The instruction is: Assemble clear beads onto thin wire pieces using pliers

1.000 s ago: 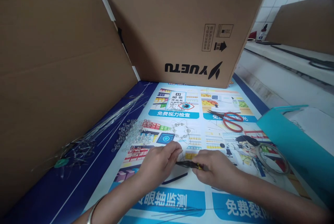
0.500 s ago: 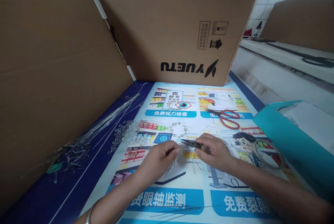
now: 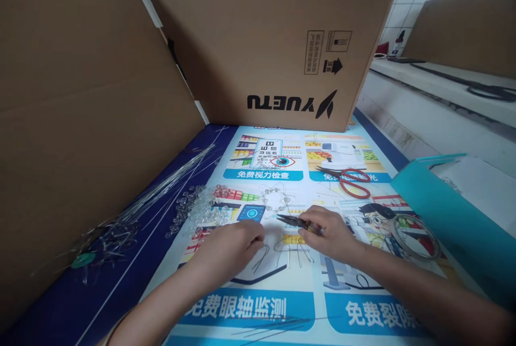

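My right hand is wrapped round the handles of needle-nose pliers, whose dark tips point left. To their left my left hand is closed, fingers curled under; whatever it may hold is hidden. Just beyond the plier tips lies a ring of clear beads with thin wire ends sticking out. Bent wire pieces rest on the printed sheet between and below the hands. A spread of loose clear beads lies beyond my left forearm.
Red-handled scissors and a tape roll lie to the right, near a teal box. Straight wires lie in front, a wire bundle at left. Cardboard walls the back and left.
My left hand has moved left and turned, away from the plier tips. The right hand with the pliers has shifted only slightly left.
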`<state>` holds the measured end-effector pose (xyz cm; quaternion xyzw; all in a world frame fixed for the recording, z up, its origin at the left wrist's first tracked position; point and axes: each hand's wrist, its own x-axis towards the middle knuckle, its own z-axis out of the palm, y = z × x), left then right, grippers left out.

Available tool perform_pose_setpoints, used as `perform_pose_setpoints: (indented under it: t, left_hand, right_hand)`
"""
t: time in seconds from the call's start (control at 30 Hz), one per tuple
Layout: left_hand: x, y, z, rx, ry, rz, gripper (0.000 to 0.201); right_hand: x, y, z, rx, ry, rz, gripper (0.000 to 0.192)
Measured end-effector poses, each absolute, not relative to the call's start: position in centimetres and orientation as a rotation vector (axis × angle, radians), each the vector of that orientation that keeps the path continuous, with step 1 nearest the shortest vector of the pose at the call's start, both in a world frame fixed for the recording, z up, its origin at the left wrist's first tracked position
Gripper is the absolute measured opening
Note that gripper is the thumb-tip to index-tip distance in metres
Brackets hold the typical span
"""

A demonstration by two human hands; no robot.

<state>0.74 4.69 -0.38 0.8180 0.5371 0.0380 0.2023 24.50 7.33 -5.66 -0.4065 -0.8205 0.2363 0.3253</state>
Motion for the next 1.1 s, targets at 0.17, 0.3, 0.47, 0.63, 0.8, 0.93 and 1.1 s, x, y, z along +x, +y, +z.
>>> perform_pose_setpoints:
  t: [0.17, 0.3, 0.47, 0.63, 0.8, 0.93, 1.1]
  left_hand:
    - [1.1, 4.1, -1.2, 2.488, 1.586, -0.183, 0.021]
    - [1.4, 3.9, -1.8, 2.576, 1.595, -0.231, 0.025]
    - [1.3, 4.0, -1.9, 2.577, 1.591, -0.246, 0.026]
    - [1.4, 4.1, -1.2, 2.52, 1.58, -0.281, 0.024]
    - [1.5, 4.2, -0.8, 2.468, 1.588, -0.259, 0.021]
    - [1.4, 4.2, -1.3, 2.499, 1.51, -0.123, 0.021]
    - [1.3, 4.4, -1.9, 2.6, 1.31, -0.052, 0.02]
  right_hand:
    - [24.5, 7.3, -5.8, -1.077, -2.15, 0.645, 0.023]
    - [24.5, 7.3, -5.7, -1.089, -2.16, 0.665, 0.023]
    - [24.5, 7.4, -5.6, -1.093, -2.167, 0.666, 0.023]
    - [24.5, 7.4, -5.5, -1.077, -2.185, 0.659, 0.023]
    - [24.6, 7.4, -5.7, -1.066, -2.182, 0.654, 0.024]
    - [24.6, 7.4, -5.6, -1.066, -2.196, 0.636, 0.021]
    - [24.5, 7.3, -5.5, -1.053, -2.213, 0.625, 0.021]
